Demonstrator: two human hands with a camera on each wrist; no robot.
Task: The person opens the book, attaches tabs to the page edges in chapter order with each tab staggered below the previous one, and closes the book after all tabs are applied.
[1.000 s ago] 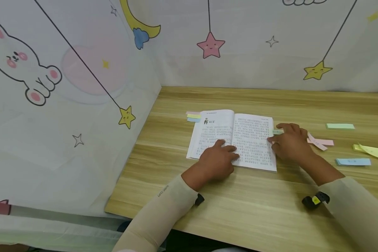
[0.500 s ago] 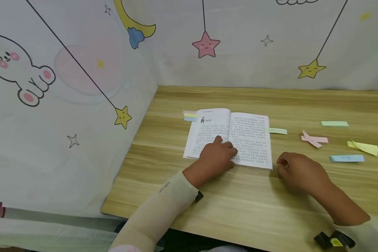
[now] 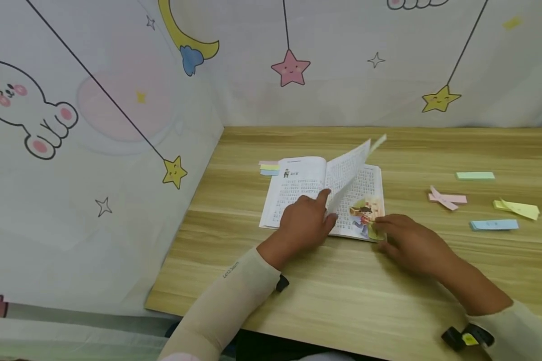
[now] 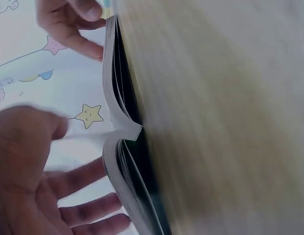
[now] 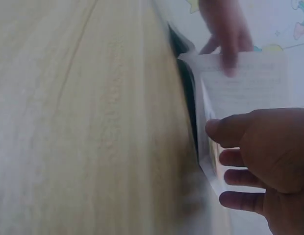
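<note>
A book (image 3: 293,195) lies open on the wooden table, one leaf (image 3: 350,163) standing half-turned near the spine. A green sticky strip (image 3: 378,143) projects from that leaf's outer edge. My left hand (image 3: 303,220) rests on the left page by the gutter, its index finger against the base of the raised leaf. My right hand (image 3: 411,243) is at the book's lower right corner, fingertips right at the edge beside a coloured illustration (image 3: 366,218). In the right wrist view, the right thumb (image 5: 223,129) overlaps the page edge, with the other fingers spread apart.
Pink, yellow and blue tabs (image 3: 269,168) stick out at the book's left edge. Right of the book lie a green strip (image 3: 475,176), crossed pink strips (image 3: 447,198), yellow strips (image 3: 517,208) and a blue strip pad (image 3: 494,225). Printed wall sheets stand behind.
My right hand came down from the green strip to the book's lower right corner. The leaf bearing that strip has risen and swung left, uncovering an illustrated page. My left hand shifted slightly.
</note>
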